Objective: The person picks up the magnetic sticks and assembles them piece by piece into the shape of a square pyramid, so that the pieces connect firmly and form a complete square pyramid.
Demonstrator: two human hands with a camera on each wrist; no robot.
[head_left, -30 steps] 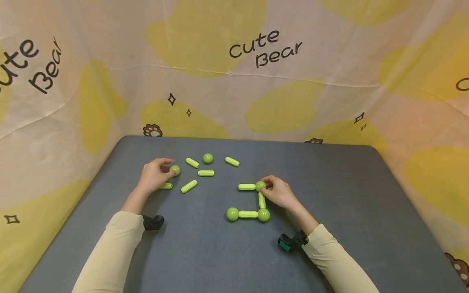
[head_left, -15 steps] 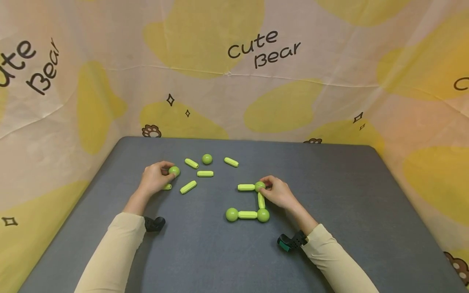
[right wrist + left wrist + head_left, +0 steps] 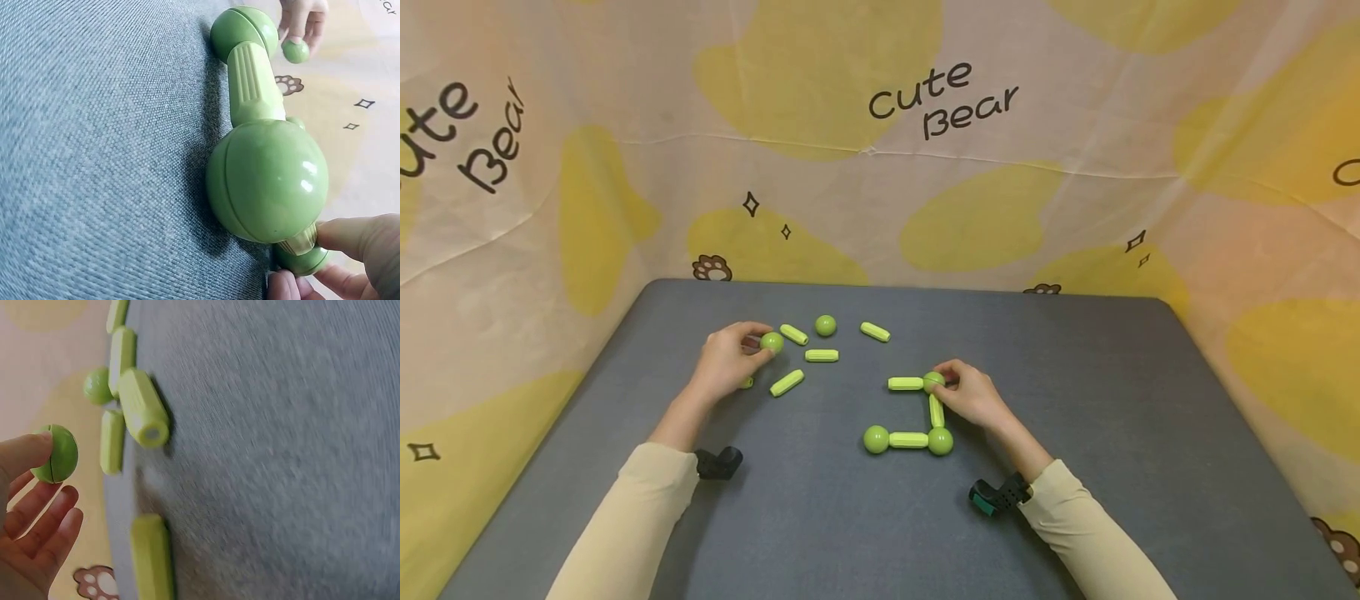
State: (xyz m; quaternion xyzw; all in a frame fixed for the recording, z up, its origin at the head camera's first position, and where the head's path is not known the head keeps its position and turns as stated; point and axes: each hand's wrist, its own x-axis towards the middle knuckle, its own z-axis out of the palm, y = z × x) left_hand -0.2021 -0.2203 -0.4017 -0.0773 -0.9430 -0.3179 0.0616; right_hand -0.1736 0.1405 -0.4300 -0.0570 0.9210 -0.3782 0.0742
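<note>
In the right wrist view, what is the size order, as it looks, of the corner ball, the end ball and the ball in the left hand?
1. Corner ball
2. End ball
3. Ball in the left hand
Appearance only: the first is also the nearest.

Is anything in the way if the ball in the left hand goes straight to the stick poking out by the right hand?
Yes, in the head view a loose stick lies on the table between the ball in the left hand and the poking-out stick. The ball looks lifted, so it could probably pass over.
</note>
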